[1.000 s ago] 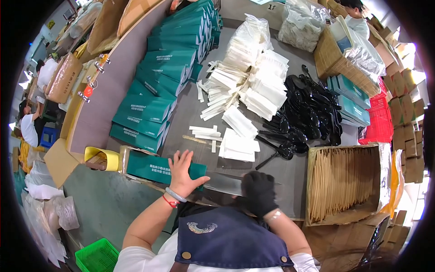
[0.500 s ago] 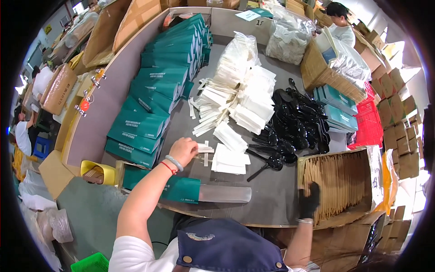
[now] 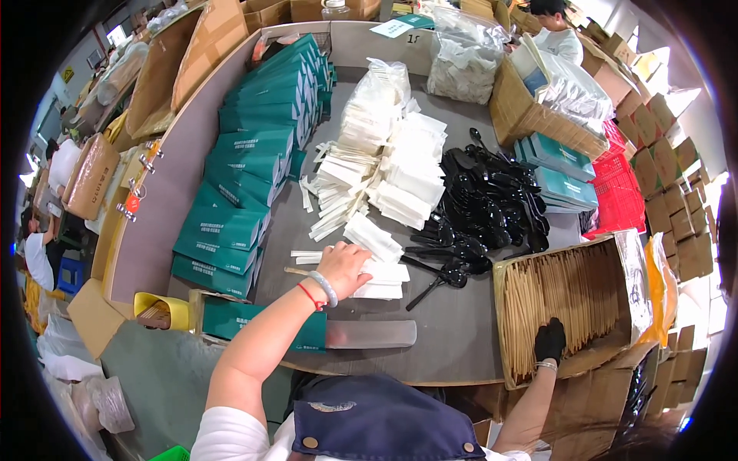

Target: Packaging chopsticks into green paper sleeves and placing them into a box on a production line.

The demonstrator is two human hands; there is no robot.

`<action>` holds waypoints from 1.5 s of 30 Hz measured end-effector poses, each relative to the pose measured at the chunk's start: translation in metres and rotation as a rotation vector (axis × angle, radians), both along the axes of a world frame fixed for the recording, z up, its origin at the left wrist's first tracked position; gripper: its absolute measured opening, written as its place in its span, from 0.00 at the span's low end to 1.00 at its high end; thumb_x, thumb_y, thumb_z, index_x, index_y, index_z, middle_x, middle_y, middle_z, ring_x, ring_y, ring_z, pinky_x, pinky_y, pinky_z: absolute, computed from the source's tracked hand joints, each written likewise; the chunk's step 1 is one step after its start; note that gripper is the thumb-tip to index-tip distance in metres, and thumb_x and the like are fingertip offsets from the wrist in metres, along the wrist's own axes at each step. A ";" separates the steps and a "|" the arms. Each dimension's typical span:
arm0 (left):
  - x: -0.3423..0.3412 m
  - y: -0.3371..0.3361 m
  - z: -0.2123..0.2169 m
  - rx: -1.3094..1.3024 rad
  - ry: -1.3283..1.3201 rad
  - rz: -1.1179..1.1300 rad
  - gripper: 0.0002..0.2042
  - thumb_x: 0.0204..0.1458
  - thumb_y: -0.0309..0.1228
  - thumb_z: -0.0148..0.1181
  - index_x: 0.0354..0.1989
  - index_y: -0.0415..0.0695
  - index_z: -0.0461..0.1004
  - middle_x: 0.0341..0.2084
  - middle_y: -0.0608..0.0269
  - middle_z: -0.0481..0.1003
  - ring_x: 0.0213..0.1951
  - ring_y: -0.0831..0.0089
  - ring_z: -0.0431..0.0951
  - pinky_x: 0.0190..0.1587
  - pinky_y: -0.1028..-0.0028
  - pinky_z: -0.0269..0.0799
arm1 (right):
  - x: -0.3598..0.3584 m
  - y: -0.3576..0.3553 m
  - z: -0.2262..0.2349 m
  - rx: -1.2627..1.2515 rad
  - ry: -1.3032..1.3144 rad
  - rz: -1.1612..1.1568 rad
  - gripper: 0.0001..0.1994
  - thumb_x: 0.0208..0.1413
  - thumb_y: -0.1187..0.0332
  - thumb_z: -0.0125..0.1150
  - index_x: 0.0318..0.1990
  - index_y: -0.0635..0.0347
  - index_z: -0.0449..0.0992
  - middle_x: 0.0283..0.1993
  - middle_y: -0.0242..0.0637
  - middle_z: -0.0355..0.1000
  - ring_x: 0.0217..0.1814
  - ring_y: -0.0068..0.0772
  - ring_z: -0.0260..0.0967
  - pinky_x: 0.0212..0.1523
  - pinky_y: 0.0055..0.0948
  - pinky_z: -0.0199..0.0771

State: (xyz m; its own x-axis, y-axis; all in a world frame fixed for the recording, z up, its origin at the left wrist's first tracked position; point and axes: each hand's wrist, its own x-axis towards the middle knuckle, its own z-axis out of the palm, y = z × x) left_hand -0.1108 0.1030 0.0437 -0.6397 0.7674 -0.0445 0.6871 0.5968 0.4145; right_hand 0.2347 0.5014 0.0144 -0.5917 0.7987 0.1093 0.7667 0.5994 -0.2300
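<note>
My left hand (image 3: 344,270) bends its fingers over a white paper packet (image 3: 383,286) at the front of the pile. A thin pale stick (image 3: 295,270) sticks out beside its palm; whether the hand holds it is hidden. My right hand (image 3: 550,340), in a black glove, is inside a cardboard box, its fingers curled on the wooden chopsticks (image 3: 565,288). Near my body lies a green printed sleeve (image 3: 296,326) with a clear frosted strip (image 3: 370,334) at its right end. Black plastic spoons (image 3: 492,196) lie heaped between the packets and the box.
Stacked green sleeves (image 3: 246,161) line the left table wall. White packets (image 3: 377,146) pile up mid-table. A yellow container (image 3: 163,311) stands at the left edge, a red crate (image 3: 617,192) at the right. Another person (image 3: 557,38) is at the far right.
My left hand has moved right, from small white strips onto the packets. My right hand has gone from the box's left edge further in over the chopsticks. The whole view has shifted slightly.
</note>
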 end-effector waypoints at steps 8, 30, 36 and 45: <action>-0.005 0.008 0.006 -0.049 -0.009 0.011 0.17 0.41 0.40 0.69 0.40 0.50 0.77 0.40 0.64 0.73 0.47 0.60 0.69 0.49 0.60 0.63 | -0.006 -0.009 0.024 -0.199 0.384 -0.314 0.10 0.62 0.67 0.51 0.45 0.64 0.69 0.39 0.40 0.69 0.41 0.36 0.67 0.45 0.32 0.68; 0.100 -0.054 0.018 0.171 0.109 -0.082 0.15 0.31 0.32 0.72 0.32 0.47 0.79 0.31 0.66 0.74 0.39 0.63 0.71 0.44 0.63 0.63 | -0.201 -0.151 -0.002 -0.145 0.139 0.521 0.10 0.46 0.63 0.65 0.36 0.50 0.77 0.36 0.37 0.71 0.40 0.44 0.72 0.37 0.43 0.72; 0.119 -0.071 0.010 0.150 0.287 -0.132 0.17 0.34 0.30 0.69 0.37 0.47 0.78 0.38 0.69 0.75 0.41 0.62 0.69 0.45 0.61 0.61 | -0.194 -0.149 0.010 -0.159 0.027 0.562 0.10 0.44 0.67 0.64 0.37 0.53 0.75 0.38 0.39 0.72 0.43 0.47 0.72 0.41 0.45 0.73; 0.126 -0.089 0.001 0.084 0.325 -0.242 0.18 0.37 0.33 0.66 0.40 0.47 0.78 0.45 0.71 0.74 0.42 0.63 0.68 0.45 0.61 0.60 | -0.169 -0.229 0.029 -0.510 -0.074 0.898 0.11 0.46 0.62 0.63 0.38 0.50 0.77 0.38 0.38 0.73 0.40 0.45 0.74 0.39 0.44 0.74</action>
State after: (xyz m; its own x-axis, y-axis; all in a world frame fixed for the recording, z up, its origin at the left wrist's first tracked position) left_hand 0.0155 0.0136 0.0451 -0.4110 0.8896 0.1992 0.9065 0.3755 0.1930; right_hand 0.0654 0.2726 0.0430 -0.9838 0.0006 -0.1792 0.1075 0.8021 -0.5874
